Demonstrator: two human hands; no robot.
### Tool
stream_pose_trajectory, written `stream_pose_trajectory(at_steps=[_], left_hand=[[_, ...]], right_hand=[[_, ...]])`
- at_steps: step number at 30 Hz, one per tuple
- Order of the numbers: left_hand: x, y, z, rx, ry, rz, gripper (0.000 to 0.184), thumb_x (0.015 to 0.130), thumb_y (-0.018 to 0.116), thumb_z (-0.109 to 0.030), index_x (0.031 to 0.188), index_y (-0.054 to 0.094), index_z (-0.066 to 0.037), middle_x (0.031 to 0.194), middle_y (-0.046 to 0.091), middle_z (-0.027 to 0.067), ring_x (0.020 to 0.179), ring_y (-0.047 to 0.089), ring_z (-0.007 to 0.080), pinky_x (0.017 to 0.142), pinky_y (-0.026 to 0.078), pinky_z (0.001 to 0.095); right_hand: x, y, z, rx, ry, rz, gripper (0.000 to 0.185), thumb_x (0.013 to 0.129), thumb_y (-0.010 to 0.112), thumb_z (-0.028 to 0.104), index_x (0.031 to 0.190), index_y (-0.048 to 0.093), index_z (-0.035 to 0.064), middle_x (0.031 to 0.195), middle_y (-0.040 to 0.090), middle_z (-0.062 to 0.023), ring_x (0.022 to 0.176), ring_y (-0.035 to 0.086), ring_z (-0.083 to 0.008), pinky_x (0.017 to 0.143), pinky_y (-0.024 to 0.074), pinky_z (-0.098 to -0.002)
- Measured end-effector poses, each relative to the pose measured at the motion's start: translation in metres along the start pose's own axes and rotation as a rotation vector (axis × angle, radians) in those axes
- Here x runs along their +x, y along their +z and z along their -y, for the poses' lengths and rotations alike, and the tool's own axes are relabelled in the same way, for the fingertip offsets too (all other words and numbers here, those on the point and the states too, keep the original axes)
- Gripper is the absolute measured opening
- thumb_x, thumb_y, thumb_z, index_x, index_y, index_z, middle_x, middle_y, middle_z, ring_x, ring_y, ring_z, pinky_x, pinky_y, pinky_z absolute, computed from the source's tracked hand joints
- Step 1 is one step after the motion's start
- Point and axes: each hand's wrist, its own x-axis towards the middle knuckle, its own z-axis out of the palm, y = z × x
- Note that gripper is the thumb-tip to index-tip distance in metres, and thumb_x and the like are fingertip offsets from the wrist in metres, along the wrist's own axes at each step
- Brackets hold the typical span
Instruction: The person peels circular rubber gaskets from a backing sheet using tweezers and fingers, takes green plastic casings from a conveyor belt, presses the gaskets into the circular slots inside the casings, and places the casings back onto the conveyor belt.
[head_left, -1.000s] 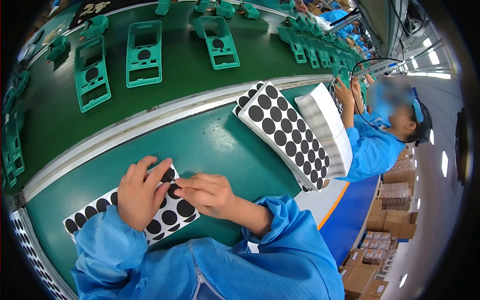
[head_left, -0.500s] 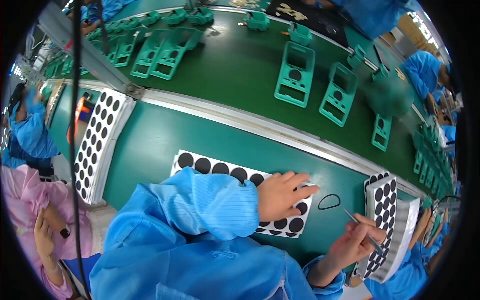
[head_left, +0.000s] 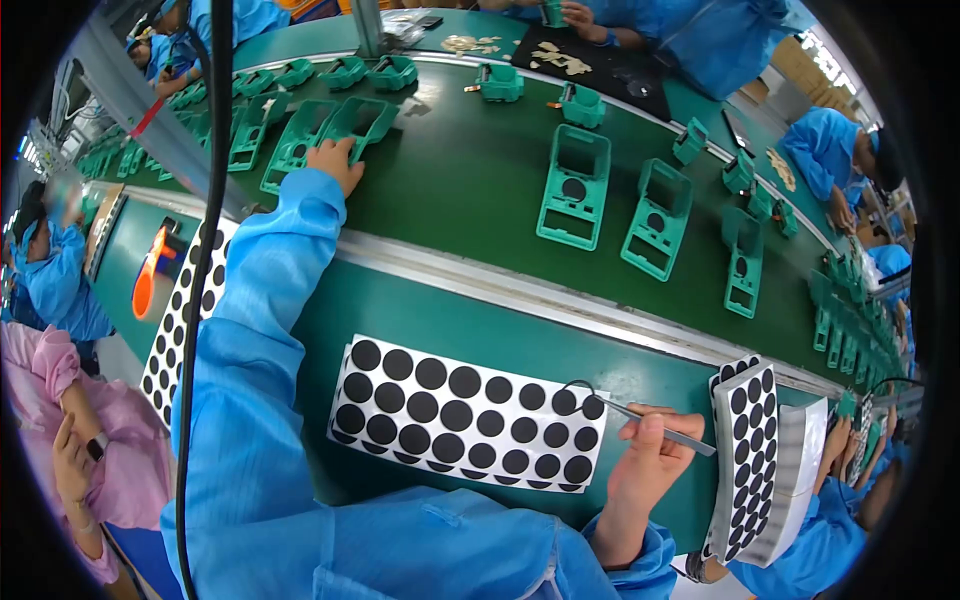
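Note:
My left hand (head_left: 336, 166) reaches across to the belt, its fingers bent over the near part of a green plastic housing (head_left: 362, 122). Another such housing (head_left: 288, 150) lies close beside it. In my right hand (head_left: 652, 452) is a pair of metal tweezers (head_left: 675, 436), pinched between thumb and fingers and pointing left. At the tweezers' tip hangs a thin black rubber ring (head_left: 577, 383), above the right end of a white sheet of round black stickers (head_left: 470, 381). The sheet lies on the green bench, with another sheet partly showing under it.
A stack of sticker sheets (head_left: 742, 455) stands on the right; more sheets (head_left: 208, 262) lie on the left. A metal rail (head_left: 500, 302) separates bench and belt. Green housings (head_left: 575, 190) line the belt. A black cable (head_left: 200, 330) hangs at left. Several people sit around.
My left hand has left the sticker sheet for a housing on the belt. My right hand has moved left with the tweezers, and the black ring is now lifted off the bench at their tip.

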Motion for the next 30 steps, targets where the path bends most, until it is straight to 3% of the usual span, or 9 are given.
stream_pose_trajectory(at_steps=[7, 11, 15, 18, 20, 22, 24, 28, 30], left_hand=[[0.001, 0.004, -0.068, -0.054, 0.126, 0.143, 0.042, 0.071, 0.058, -0.019, 0.110, 0.049, -0.008, 0.099, 0.050, 0.0171, 0.090, 0.052, 0.0354, 0.079, 0.043, 0.0408], [0.001, 0.006, -0.093, -0.310, 0.186, 0.022, 0.045, 0.076, 0.057, -0.027, 0.116, 0.045, -0.009, 0.103, 0.048, 0.0172, 0.091, 0.051, 0.0349, 0.079, 0.042, 0.0393], [0.033, 0.009, -0.040, -0.102, 0.107, -0.336, 0.044, 0.077, 0.056, -0.029, 0.116, 0.045, -0.011, 0.110, 0.047, 0.0165, 0.101, 0.046, 0.0337, 0.085, 0.039, 0.0418], [0.043, 0.009, 0.036, 0.091, -0.226, -0.410, 0.031, 0.078, 0.053, -0.029, 0.107, 0.055, -0.017, 0.104, 0.054, 0.0184, 0.101, 0.048, 0.0364, 0.086, 0.039, 0.0438], [0.048, 0.028, 0.103, 0.195, -0.298, -0.208, 0.029, 0.078, 0.051, -0.021, 0.106, 0.057, -0.020, 0.095, 0.058, 0.0181, 0.091, 0.054, 0.0354, 0.080, 0.043, 0.0415], [0.046, 0.025, 0.141, -0.204, -0.303, 0.040, 0.032, 0.077, 0.049, -0.014, 0.107, 0.057, -0.021, 0.092, 0.060, 0.0165, 0.085, 0.057, 0.0333, 0.076, 0.046, 0.0386], [0.030, -0.020, 0.100, -0.091, -0.401, 0.258, 0.033, 0.076, 0.047, -0.010, 0.105, 0.058, -0.019, 0.092, 0.061, 0.0158, 0.081, 0.060, 0.0296, 0.074, 0.047, 0.0349], [0.016, -0.022, 0.093, -0.104, -0.160, -0.056, 0.028, 0.076, 0.047, -0.010, 0.100, 0.061, -0.012, 0.075, 0.061, 0.0137, 0.064, 0.058, 0.0211, 0.063, 0.045, 0.0324], [-0.006, -0.054, 0.054, -0.272, -0.094, -0.106, 0.026, 0.075, 0.046, -0.011, 0.096, 0.061, -0.007, 0.084, 0.060, 0.0163, 0.076, 0.058, 0.0303, 0.070, 0.045, 0.0379]], right_hand=[[0.000, 0.003, -0.005, 0.014, 0.095, 0.001, 0.018, 0.079, 0.056, 0.004, 0.083, 0.039, 0.0043, 0.075, 0.059, -0.0189, 0.052, 0.053, -0.0119, 0.050, 0.0451, -0.0193], [-0.002, 0.003, -0.006, 0.009, 0.093, 0.023, 0.016, 0.081, 0.055, 0.005, 0.084, 0.039, 0.0048, 0.075, 0.057, -0.0159, 0.053, 0.050, -0.0111, 0.051, 0.0427, -0.0190], [-0.002, 0.002, -0.007, -0.027, 0.099, 0.041, 0.014, 0.082, 0.053, 0.007, 0.083, 0.039, 0.0047, 0.075, 0.055, -0.0124, 0.055, 0.048, -0.0100, 0.053, 0.0404, -0.0186], [-0.002, 0.003, -0.007, -0.038, 0.109, 0.040, 0.014, 0.082, 0.053, 0.007, 0.083, 0.039, 0.0048, 0.075, 0.055, -0.0128, 0.055, 0.048, -0.0100, 0.053, 0.0404, -0.0186], [-0.002, 0.004, -0.008, -0.042, 0.109, 0.044, 0.014, 0.082, 0.053, 0.007, 0.083, 0.039, 0.0048, 0.075, 0.056, -0.0132, 0.055, 0.048, -0.0101, 0.053, 0.0404, -0.0187], [-0.003, 0.007, -0.009, -0.041, 0.131, 0.041, 0.014, 0.083, 0.053, 0.008, 0.084, 0.039, 0.0050, 0.076, 0.057, -0.0143, 0.056, 0.048, -0.0101, 0.053, 0.0404, -0.0189], [-0.003, 0.008, -0.011, -0.023, 0.138, 0.016, 0.016, 0.081, 0.055, 0.006, 0.084, 0.039, 0.0046, 0.076, 0.058, -0.0161, 0.054, 0.050, -0.0107, 0.052, 0.0424, -0.0188], [-0.002, 0.009, -0.012, 0.016, 0.154, -0.011, 0.018, 0.079, 0.057, 0.004, 0.084, 0.039, 0.0045, 0.075, 0.058, -0.0168, 0.052, 0.051, -0.0109, 0.050, 0.0438, -0.0181], [-0.001, 0.009, -0.011, 0.018, 0.168, -0.020, 0.017, 0.080, 0.056, 0.005, 0.084, 0.039, 0.0046, 0.074, 0.058, -0.0160, 0.052, 0.051, -0.0107, 0.050, 0.0436, -0.0180]])
